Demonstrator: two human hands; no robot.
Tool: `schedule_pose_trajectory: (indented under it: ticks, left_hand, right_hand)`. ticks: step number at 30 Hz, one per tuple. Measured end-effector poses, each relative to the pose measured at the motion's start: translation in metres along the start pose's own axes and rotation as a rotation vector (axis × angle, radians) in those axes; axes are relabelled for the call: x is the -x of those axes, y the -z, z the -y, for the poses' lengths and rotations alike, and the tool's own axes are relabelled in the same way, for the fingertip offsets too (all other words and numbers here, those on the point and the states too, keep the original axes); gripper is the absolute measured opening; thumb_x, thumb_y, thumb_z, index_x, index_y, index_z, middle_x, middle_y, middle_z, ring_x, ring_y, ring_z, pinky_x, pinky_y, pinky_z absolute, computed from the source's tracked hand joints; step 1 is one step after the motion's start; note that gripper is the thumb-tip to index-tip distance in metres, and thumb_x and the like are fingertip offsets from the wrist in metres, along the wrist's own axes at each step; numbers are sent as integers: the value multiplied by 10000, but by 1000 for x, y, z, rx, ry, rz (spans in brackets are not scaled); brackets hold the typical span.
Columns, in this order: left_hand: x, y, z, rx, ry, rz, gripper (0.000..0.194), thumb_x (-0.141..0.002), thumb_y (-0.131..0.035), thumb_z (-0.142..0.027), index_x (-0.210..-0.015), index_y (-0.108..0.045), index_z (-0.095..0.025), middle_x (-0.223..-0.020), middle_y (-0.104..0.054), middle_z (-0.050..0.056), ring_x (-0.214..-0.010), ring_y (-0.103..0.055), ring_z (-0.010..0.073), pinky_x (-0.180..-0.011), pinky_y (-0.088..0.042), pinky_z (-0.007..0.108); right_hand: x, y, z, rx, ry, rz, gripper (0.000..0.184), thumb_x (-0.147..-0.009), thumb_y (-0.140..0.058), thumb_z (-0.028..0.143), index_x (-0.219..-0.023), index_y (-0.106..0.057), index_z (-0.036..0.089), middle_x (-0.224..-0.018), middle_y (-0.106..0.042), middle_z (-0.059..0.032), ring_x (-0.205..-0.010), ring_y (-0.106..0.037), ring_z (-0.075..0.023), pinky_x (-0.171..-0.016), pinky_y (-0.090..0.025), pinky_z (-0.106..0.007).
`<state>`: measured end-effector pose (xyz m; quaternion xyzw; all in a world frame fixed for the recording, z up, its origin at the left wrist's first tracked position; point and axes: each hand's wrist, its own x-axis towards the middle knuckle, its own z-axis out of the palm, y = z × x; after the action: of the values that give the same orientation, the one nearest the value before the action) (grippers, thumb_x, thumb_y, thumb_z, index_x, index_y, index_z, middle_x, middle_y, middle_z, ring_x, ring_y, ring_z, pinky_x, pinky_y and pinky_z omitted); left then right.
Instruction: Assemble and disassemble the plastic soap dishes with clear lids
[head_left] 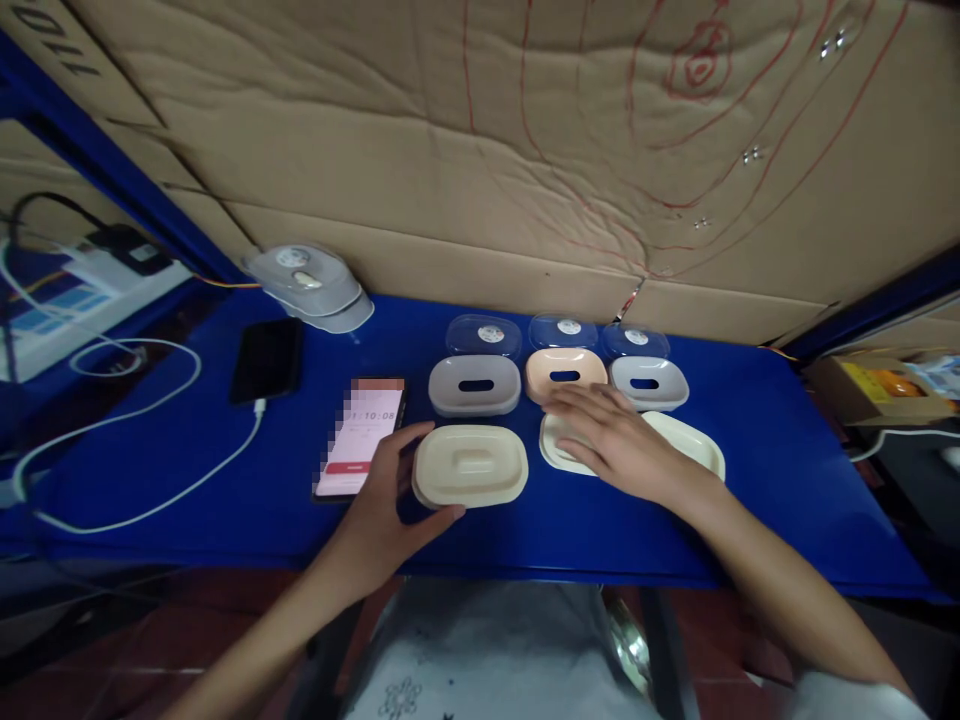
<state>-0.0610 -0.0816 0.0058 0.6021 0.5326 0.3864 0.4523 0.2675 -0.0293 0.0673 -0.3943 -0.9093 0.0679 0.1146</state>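
Note:
My left hand (390, 505) curves around the left end of a cream oval soap dish tray (472, 465), fingers at its far edge and thumb at its near edge. With fingers stretched out, my right hand (604, 440) lies over a second cream tray (559, 445) and covers part of it. A third cream tray (694, 445) shows partly behind my right wrist. Behind these sit a grey slotted soap dish (442, 390), a peach slotted one (536, 380) and another grey one (675, 385).
Clear lids (461, 335) with round stickers lie along the back. A lit phone (349, 450) lies left of my left hand, near a dark phone (266, 360) on a white cable. Stacked grey soap boxes (322, 300) stand against the cardboard wall (375, 150). The table (187, 450) is blue.

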Motion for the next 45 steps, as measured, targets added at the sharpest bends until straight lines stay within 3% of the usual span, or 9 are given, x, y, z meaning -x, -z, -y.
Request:
schedule_pose_trajectory:
  ticks: [8,13,17,25,31,35,40,42,45]
  left_hand:
    - [12,-15,10,357,200,-81,936,-731,-918,-389,-1547,-464,-329,-1486,-628,101,-1323,-655,344,-1104,-558,484]
    - [11,-20,6,428,261,-145,1042,-733,-922,-413,-1610,-375,-278,-1479,-649,121,-1342,-641,361,-1129,-541,506]
    - [5,-25,1,481,239,-256,1033,-724,-925,-408,-1600,-392,-281,-1580,-561,123,-1371,-616,369,-1127,-547,509]
    - [4,-29,-3,583,191,-300,919,-733,-926,-366,-1540,-496,-277,-1593,-554,108,-1499,-477,370,-1205,-471,499]
    - [9,-33,-4,953,302,-269,716,-873,-832,-383,-1518,-534,-295,-1591,-560,63,-1543,-420,307,-1281,-379,421]
    - [11,-38,-5,1115,367,-180,588,-944,-758,-371,-1490,-577,-252,-1527,-615,96,-1502,-470,356,-1229,-455,513]
    - [13,-41,-11,1200,409,-111,608,-979,-722,-378,-1544,-519,-280,-1514,-624,92,-1494,-477,375,-1180,-491,591]
    - [13,-42,-12,1184,409,-108,606,-985,-715,-398,-1550,-513,-312,-1548,-597,74,-1515,-450,369,-1194,-479,579]
    - [12,-43,-13,1147,395,-115,637,-973,-728,-438,-1559,-503,-330,-1596,-549,72,-1523,-438,378,-1208,-467,570]
  right_hand:
    - [-104,-57,4,-45,82,-39,322,-1042,-578,187,-1342,-693,159,-1409,-694,-166,-1359,-623,-316,-1137,-469,-508]
    - [-83,-53,18,-567,-176,-258,300,-1075,-548,356,-1264,-720,199,-1093,-810,-57,-973,-769,-222,-863,-592,-334]
    - [-51,-46,39,-794,-233,-285,303,-1062,-573,407,-1267,-719,237,-1178,-797,-30,-1047,-761,-213,-908,-607,-326]
    - [-28,-43,54,-500,44,-156,338,-1074,-565,276,-1398,-649,230,-1365,-727,-98,-1305,-670,-238,-1101,-560,-438]
    - [-33,-46,45,-219,220,5,393,-1081,-498,188,-1458,-608,221,-1473,-664,-77,-1412,-588,-240,-1137,-524,-471]
    - [-37,-32,44,-95,321,162,426,-1044,-499,107,-1446,-620,181,-1517,-624,-96,-1425,-577,-269,-1097,-539,-503]
    - [-64,-5,32,-248,314,297,312,-1079,-548,289,-1354,-688,241,-1423,-702,-46,-1332,-654,-226,-1082,-556,-412]
    - [-90,-3,12,-289,231,218,327,-1096,-518,358,-1362,-680,258,-1398,-716,-47,-1300,-671,-213,-1107,-539,-398]
    - [-139,-16,-28,-105,0,7,497,-1065,-576,348,-1542,-519,220,-1607,-518,-142,-1501,-475,-329,-1226,-387,-586]
